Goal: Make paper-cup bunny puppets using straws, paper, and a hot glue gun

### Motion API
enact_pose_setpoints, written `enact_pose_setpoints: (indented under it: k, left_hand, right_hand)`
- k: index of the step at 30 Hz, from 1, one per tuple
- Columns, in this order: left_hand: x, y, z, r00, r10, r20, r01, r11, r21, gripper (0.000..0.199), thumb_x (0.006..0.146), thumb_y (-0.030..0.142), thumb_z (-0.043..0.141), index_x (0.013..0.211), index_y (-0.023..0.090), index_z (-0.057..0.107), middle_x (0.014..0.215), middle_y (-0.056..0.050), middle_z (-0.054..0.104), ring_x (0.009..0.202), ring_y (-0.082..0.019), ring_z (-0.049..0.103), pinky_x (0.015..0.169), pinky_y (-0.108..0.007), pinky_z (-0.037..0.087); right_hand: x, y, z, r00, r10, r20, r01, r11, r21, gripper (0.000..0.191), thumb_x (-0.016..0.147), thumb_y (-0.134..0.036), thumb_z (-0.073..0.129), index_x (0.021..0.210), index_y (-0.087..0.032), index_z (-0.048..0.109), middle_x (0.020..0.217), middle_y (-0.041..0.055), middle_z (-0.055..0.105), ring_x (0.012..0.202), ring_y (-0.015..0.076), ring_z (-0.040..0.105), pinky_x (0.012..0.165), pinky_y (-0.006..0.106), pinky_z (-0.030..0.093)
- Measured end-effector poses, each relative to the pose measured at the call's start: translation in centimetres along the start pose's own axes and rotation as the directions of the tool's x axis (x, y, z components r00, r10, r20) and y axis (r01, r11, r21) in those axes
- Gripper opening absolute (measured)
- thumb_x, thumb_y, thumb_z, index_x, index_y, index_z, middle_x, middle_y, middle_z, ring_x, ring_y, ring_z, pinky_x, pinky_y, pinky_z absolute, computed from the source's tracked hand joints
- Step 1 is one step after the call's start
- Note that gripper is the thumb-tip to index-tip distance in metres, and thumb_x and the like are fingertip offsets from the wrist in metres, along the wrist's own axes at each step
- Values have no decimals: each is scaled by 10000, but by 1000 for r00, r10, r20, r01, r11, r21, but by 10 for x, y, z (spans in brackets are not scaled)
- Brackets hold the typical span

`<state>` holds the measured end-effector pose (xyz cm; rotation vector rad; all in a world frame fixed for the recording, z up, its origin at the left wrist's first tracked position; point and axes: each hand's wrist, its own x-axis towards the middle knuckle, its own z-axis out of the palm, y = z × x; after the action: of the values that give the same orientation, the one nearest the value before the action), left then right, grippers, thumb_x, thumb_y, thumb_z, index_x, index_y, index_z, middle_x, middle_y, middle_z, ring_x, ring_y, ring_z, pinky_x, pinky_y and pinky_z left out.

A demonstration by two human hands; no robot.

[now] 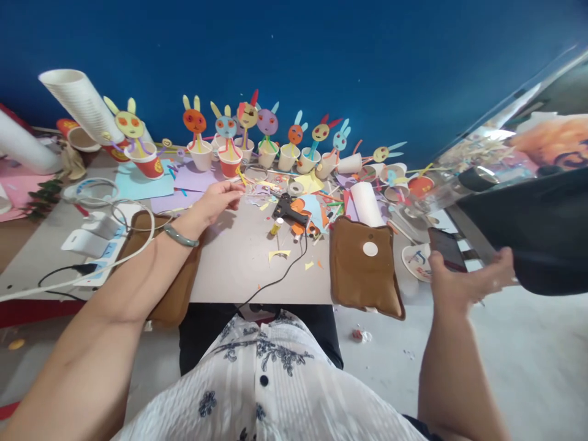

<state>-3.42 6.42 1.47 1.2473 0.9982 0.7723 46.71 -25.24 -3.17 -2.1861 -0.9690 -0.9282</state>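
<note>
My left hand [221,201] is over the table's left middle, thumb and fingers pressed together; what is between the fingertips is too small to make out. A yellow strip [242,177] lies just beyond them. On the right, my right hand [473,278] has its thumb and fingers spread beside a dark phone [448,250] and holds nothing visible. A black glue gun [290,211] rests among paper scraps, with a small yellow-and-white bottle [276,226] in front. Paper cups holding rabbit-faced figures, such as an orange one [194,121], stand along the back.
A brown cushion [365,263] lies right of centre; another [177,278] is partly under my left forearm. White cables cross a power strip [103,263] at the left. Stacked white cups [85,104] lean behind it. A dark rounded object [546,226] overhangs the right side.
</note>
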Motion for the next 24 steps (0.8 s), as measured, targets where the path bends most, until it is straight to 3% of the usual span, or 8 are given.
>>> enact_pose_setpoints:
  k: [2, 4, 8, 10, 12, 16, 20, 24]
  left_hand:
    - [2, 0, 8, 999, 10, 46, -13, 997, 81, 106, 767, 125, 652, 871, 145, 650, 604, 53, 556, 524, -69, 509, 590, -221, 457]
    - [4, -2, 16, 995, 39, 94, -58, 977, 205, 109, 790, 133, 645, 896, 146, 665, 627, 42, 572, 539, -82, 531, 576, -224, 438]
    - [5, -11, 27, 976, 133, 173, -192, 901, 390, 61, 830, 170, 615, 865, 147, 659, 749, -2, 644, 618, -112, 585, 612, -251, 461]
    - [5, -16, 30, 971, 140, 195, -216, 863, 456, 72, 829, 160, 597, 847, 140, 664, 766, -22, 661, 667, -132, 608, 657, -268, 482]
    - [6, -20, 30, 961, 170, 217, -260, 824, 503, 95, 822, 161, 593, 853, 138, 680, 793, -38, 690, 705, -148, 622, 697, -283, 492]
    - [8, -25, 26, 940, 239, 242, -335, 772, 541, 155, 816, 168, 579, 892, 140, 711, 840, -48, 730, 738, -156, 626, 726, -285, 486]
    - [11, -31, 23, 921, 250, 297, -377, 764, 524, 156, 801, 172, 581, 873, 140, 716, 814, -37, 726, 714, -146, 606, 689, -266, 464]
    - [19, -35, 18, 924, 237, 301, -374, 732, 569, 152, 795, 158, 575, 839, 139, 720, 805, -41, 721, 712, -147, 602, 679, -263, 453]
  right_hand:
    - [3, -53, 0, 995, -70, 65, 62, 990, 124, 951, 656, -447, 819, 1458, -99, 443, 1356, 299, 574, 1286, 444, 543, 1068, 612, 437]
    - [6, -115, 1, 937, -265, 227, 189, 932, 310, 572, 811, -433, 703, 1298, -151, 599, 1270, 232, 658, 1238, 366, 605, 1064, 521, 470]
    - [8, -225, 9, 651, -640, 407, 279, 701, 656, 340, 895, -407, 637, 1155, -195, 688, 1184, 152, 729, 1142, 306, 663, 1030, 475, 496]
    - [6, -263, 18, 487, -727, 484, 247, 646, 722, 322, 872, -400, 667, 1121, -199, 710, 1110, 130, 746, 1069, 302, 677, 968, 458, 513]
    - [0, -291, 29, 378, -728, 572, 175, 663, 728, 414, 810, -402, 732, 1161, -186, 708, 1010, 105, 747, 914, 269, 684, 844, 400, 528]
    - [-18, -323, 47, 327, -648, 688, 12, 731, 682, 578, 706, -389, 807, 1228, -177, 678, 825, 34, 710, 731, 208, 637, 688, 318, 478]
    - [-33, -333, 55, 276, -643, 714, -154, 704, 694, 240, 729, -364, 731, 894, -199, 678, 723, 2, 673, 644, 165, 585, 623, 285, 445]
    - [-37, -339, 48, 282, -647, 709, -271, 655, 705, 216, 726, -375, 701, 835, -200, 636, 742, 10, 664, 662, 161, 577, 609, 277, 454]
